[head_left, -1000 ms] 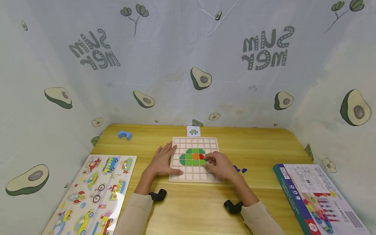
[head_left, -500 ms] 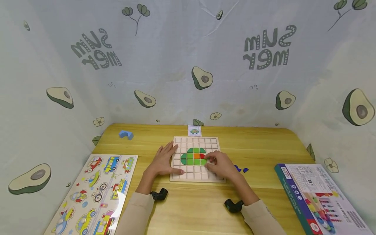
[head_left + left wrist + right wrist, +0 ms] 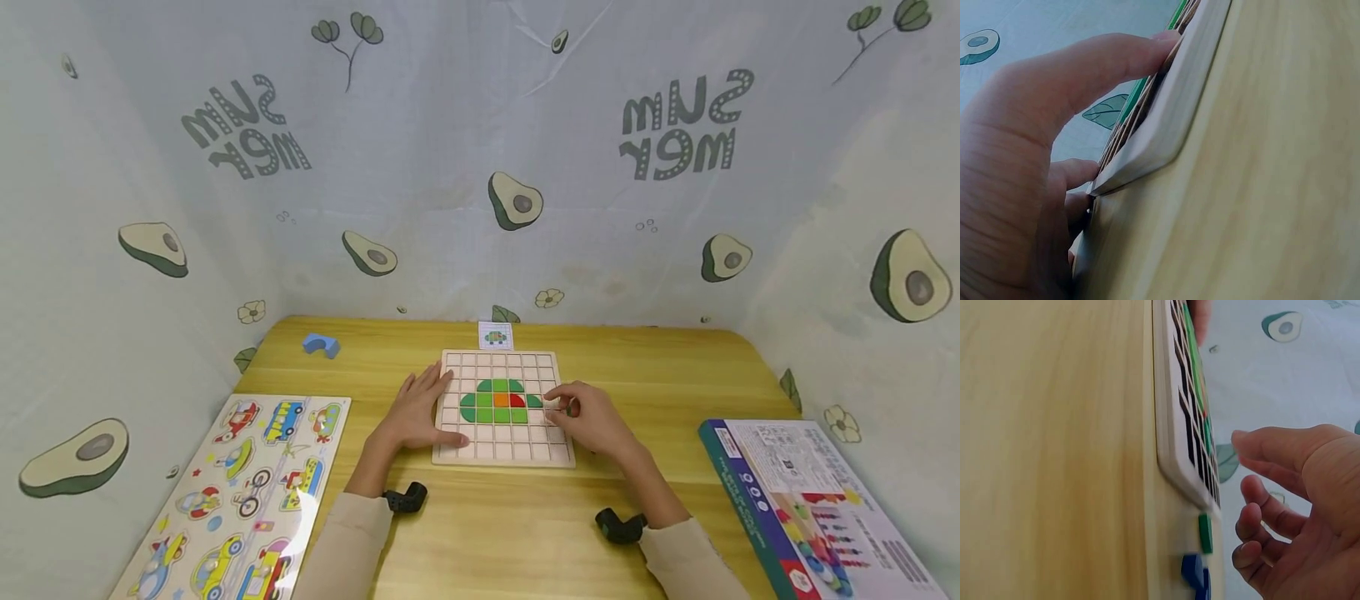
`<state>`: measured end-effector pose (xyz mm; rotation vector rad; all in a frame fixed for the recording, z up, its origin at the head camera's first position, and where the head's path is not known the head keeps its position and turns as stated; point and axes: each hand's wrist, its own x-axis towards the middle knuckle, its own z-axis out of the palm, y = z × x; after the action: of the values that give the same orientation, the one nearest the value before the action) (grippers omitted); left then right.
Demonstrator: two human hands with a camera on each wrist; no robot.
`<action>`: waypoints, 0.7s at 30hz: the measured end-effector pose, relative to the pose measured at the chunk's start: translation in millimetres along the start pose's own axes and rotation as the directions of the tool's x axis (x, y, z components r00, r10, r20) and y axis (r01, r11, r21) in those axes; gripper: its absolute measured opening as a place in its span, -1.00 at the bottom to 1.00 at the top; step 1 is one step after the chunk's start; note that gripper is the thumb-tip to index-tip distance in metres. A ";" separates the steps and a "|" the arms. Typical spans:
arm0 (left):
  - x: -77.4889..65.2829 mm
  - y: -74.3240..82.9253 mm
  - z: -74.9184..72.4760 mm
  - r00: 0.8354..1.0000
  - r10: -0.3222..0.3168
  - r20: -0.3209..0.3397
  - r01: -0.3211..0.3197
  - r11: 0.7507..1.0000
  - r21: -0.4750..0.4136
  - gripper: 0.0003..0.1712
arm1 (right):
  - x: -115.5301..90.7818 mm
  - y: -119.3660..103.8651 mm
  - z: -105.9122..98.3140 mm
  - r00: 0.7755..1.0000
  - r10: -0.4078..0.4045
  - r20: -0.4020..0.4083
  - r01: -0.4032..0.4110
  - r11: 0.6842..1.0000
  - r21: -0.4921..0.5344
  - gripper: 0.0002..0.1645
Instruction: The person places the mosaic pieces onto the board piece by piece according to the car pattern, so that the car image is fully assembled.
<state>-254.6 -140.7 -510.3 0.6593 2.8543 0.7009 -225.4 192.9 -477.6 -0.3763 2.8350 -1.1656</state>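
A wooden grid board (image 3: 498, 450) lies in the middle of the table, with several green pieces (image 3: 483, 412), an orange square (image 3: 501, 401) and a red piece (image 3: 517, 401) in its cells. A dark green piece (image 3: 534, 402) sits to the right of the red one. My left hand (image 3: 414, 412) rests at the board's left edge, fingers spread and thumb on the front left cells. At the right edge hovers my right hand (image 3: 592, 418); the right wrist view shows its thumb and fingers apart, nothing between them. Below them lie a loose green piece (image 3: 1205, 533) and blue pieces (image 3: 1192, 570).
Behind the board lies a small pattern card (image 3: 495, 336). A blue arch block (image 3: 321, 345) is at the back left. A vehicle puzzle board (image 3: 247, 492) takes up the left side, and a printed box (image 3: 817, 508) the right.
My right hand has drawn back to the right, off the red piece. The dark green piece beside it now shows, while the blue pieces are hidden from the head view. The left hand stays put.
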 end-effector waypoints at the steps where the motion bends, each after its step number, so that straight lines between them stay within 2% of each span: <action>1: 0.1 0.2 -0.1 1.000 0.001 -0.004 -0.001 1.000 -0.002 0.43 | -1.5 3.1 -2.2 1.000 -0.002 -0.006 0.002 1.000 0.004 -0.72; 12: -0.4 1.5 0.3 1.000 0.009 -0.018 -0.010 1.000 -0.017 0.43 | -14.5 33.4 -20.4 0.999 0.011 -0.043 -0.012 1.000 -0.010 -0.70; 21: -1.1 1.6 0.1 1.000 0.006 -0.020 -0.006 1.000 -0.026 0.42 | -13.6 36.1 -26.0 0.998 0.045 -0.045 -0.048 0.997 -0.068 -0.69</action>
<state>-253.0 -139.9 -509.6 0.6613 2.8578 0.7482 -223.2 238.8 -484.9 -0.2905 2.9110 -1.0828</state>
